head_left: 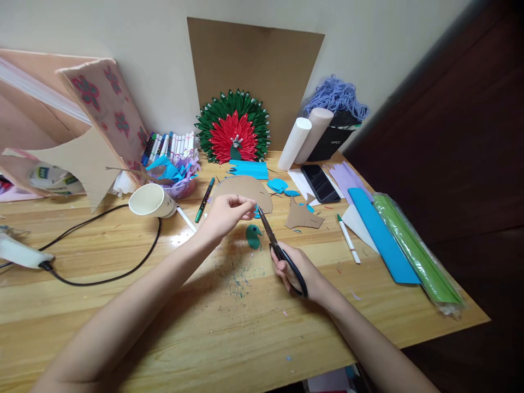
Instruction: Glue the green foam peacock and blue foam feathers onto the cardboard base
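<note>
Between the thumb and fingers of my left hand [232, 214] is a small piece of blue paper [257, 211]. My right hand [297, 267] grips black-handled scissors [268, 228], whose blade tips reach the blue paper. Just below on the table lies a small green bird head cutout [254, 236] with a dark eye. Behind my left hand rests a rounded brown cardboard piece [245, 188], partly covered by the hand. Cut blue paper pieces [278, 185] and a cardboard scrap [303, 214] lie to the right.
A green and red peacock craft [234, 128] leans on a cardboard sheet [256, 65] at the back. Left are a paper cup [152, 201] and a corded glue gun [22, 251]. On the right lie a phone [322, 184], a marker [349, 240] and green wrapped paper [415, 251].
</note>
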A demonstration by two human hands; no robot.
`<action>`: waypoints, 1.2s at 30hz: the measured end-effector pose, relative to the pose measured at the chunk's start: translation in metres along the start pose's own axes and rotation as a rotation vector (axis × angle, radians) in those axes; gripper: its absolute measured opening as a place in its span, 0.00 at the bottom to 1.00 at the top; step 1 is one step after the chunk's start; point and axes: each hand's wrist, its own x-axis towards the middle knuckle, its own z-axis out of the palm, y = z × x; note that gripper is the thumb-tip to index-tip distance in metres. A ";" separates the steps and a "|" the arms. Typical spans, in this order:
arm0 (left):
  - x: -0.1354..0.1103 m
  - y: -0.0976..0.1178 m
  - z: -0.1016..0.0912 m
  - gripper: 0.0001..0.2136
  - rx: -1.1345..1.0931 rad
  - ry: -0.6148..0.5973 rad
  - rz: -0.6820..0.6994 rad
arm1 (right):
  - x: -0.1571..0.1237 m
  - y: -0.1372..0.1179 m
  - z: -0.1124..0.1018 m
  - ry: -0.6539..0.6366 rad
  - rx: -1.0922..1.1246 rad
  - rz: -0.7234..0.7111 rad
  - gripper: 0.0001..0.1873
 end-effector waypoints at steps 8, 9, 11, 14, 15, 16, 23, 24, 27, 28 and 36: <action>-0.002 0.001 0.002 0.07 0.061 0.032 -0.009 | -0.001 0.004 -0.001 -0.028 -0.050 -0.070 0.34; -0.002 0.001 0.002 0.06 0.076 0.040 -0.010 | -0.001 0.004 -0.001 -0.033 -0.051 -0.067 0.34; -0.003 0.002 0.002 0.06 0.101 0.057 -0.008 | -0.001 0.004 -0.003 -0.042 -0.056 -0.057 0.35; -0.003 0.003 0.001 0.05 0.114 0.073 -0.024 | -0.001 0.002 -0.004 -0.058 -0.063 -0.046 0.36; -0.003 0.003 0.001 0.05 0.119 0.069 -0.030 | -0.001 0.001 -0.005 -0.065 -0.063 -0.045 0.36; -0.002 0.003 0.000 0.06 0.128 0.057 -0.034 | -0.002 0.001 -0.005 -0.074 -0.062 -0.046 0.36; -0.003 0.004 -0.002 0.05 0.210 -0.006 -0.041 | -0.001 -0.001 -0.007 -0.099 -0.026 -0.024 0.35; -0.003 0.004 -0.002 0.05 0.214 -0.007 -0.036 | 0.000 0.000 -0.007 -0.096 -0.023 -0.017 0.34; -0.003 0.003 -0.002 0.05 0.217 -0.005 -0.030 | 0.001 0.001 -0.007 -0.091 -0.020 -0.007 0.34; -0.003 0.003 -0.002 0.05 0.217 -0.004 -0.031 | 0.001 0.001 -0.007 -0.090 -0.020 -0.008 0.33; -0.002 0.002 -0.002 0.06 0.115 -0.028 -0.038 | 0.004 0.009 -0.010 -0.060 -0.004 -0.042 0.32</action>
